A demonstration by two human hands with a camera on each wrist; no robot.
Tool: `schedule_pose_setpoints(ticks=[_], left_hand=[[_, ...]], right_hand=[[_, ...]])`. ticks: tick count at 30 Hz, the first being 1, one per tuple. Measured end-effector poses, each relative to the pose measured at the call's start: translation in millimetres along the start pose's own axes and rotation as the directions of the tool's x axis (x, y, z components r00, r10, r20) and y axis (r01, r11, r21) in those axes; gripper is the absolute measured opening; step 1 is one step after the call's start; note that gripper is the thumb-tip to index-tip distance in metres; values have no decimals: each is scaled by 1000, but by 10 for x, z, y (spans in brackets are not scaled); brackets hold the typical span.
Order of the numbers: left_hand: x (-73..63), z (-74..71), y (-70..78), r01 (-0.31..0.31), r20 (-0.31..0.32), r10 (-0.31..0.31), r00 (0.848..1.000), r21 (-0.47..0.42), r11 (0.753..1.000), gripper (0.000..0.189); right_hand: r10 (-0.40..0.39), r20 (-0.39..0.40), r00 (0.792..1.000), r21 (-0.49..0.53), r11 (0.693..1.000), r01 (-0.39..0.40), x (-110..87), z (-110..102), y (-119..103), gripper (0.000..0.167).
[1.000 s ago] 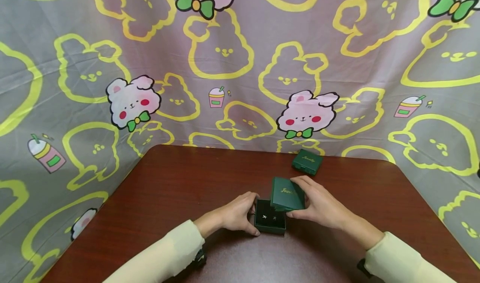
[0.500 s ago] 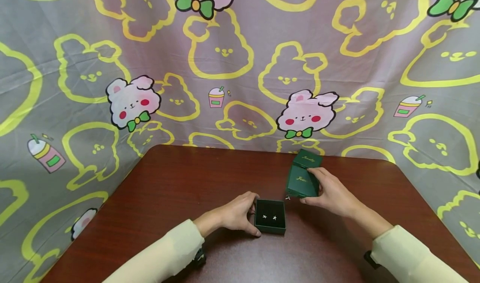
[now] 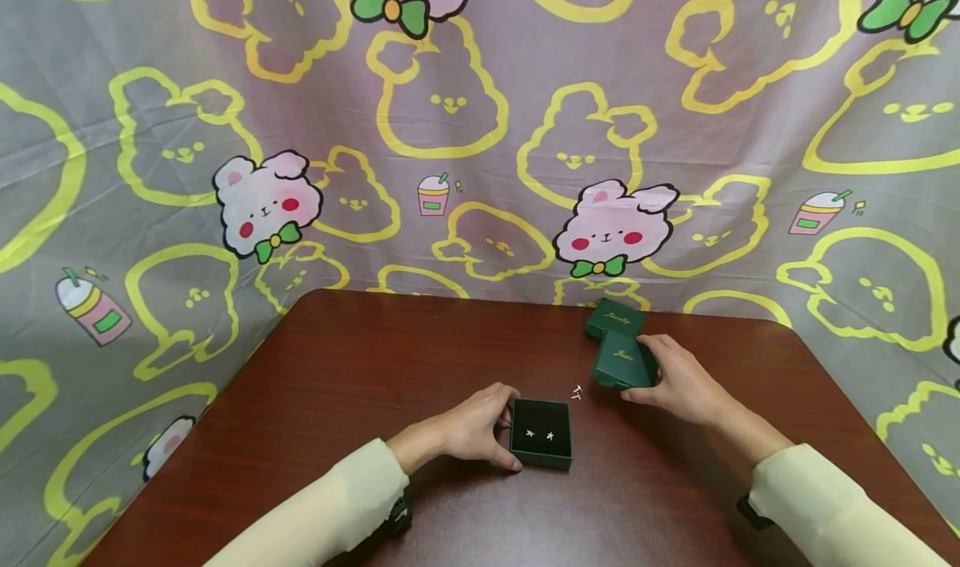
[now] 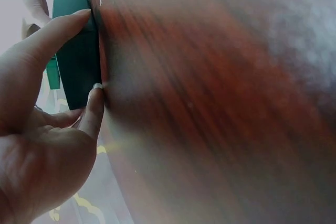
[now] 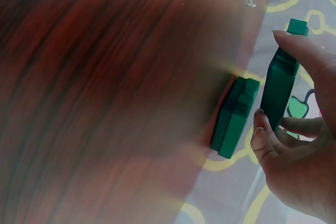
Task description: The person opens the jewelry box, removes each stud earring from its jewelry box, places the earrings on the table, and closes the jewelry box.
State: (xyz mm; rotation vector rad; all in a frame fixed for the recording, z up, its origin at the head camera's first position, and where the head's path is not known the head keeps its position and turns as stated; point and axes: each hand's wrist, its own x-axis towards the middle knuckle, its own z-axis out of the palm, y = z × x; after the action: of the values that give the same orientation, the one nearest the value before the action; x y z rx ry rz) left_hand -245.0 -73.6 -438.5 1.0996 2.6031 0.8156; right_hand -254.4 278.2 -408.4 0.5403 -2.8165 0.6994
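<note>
My left hand (image 3: 476, 429) grips the left side of an open green jewelry box base (image 3: 542, 460), thumb near its front and fingers behind. Two small silver star-shaped earrings (image 3: 529, 434) sit on its black lining. In the left wrist view the thumb and fingers span the box's dark green side (image 4: 79, 69). My right hand (image 3: 678, 383) pinches the green box lid (image 3: 622, 358), gold lettering facing up, between thumb and fingers. The right wrist view has the lid (image 5: 278, 90) held above the tabletop. Small silver pieces (image 3: 577, 393) lie on the table between base and lid.
A second, closed green jewelry box (image 3: 613, 317) stands near the back edge of the brown wooden table (image 3: 420, 333), partly overlapped by the held lid in the head view. A grey curtain (image 3: 480, 133) with yellow cartoon outlines hangs behind the table.
My right hand has carried the lid from over the base to the right and back, uncovering the base fully and revealing the silver pieces on the table. My left hand stays on the base.
</note>
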Motion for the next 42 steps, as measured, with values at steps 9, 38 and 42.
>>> schedule_pose_setpoints(ticks=[9, 38, 42], left_hand=[[9, 9, 0, 17, -2, -17, 1000, -10, 1000, 81], [2, 6, -1, 37, 7, -37, 999, -29, 999, 81], [4, 11, -6, 43, 10, -42, 999, -28, 999, 81]], right_hand=[[33, 63, 997, -27, 999, -31, 1, 16, 108, 95], [104, 124, 987, -55, 994, -98, 14, 23, 395, 99], [106, 131, 986, -56, 993, -99, 7, 14, 412, 99]])
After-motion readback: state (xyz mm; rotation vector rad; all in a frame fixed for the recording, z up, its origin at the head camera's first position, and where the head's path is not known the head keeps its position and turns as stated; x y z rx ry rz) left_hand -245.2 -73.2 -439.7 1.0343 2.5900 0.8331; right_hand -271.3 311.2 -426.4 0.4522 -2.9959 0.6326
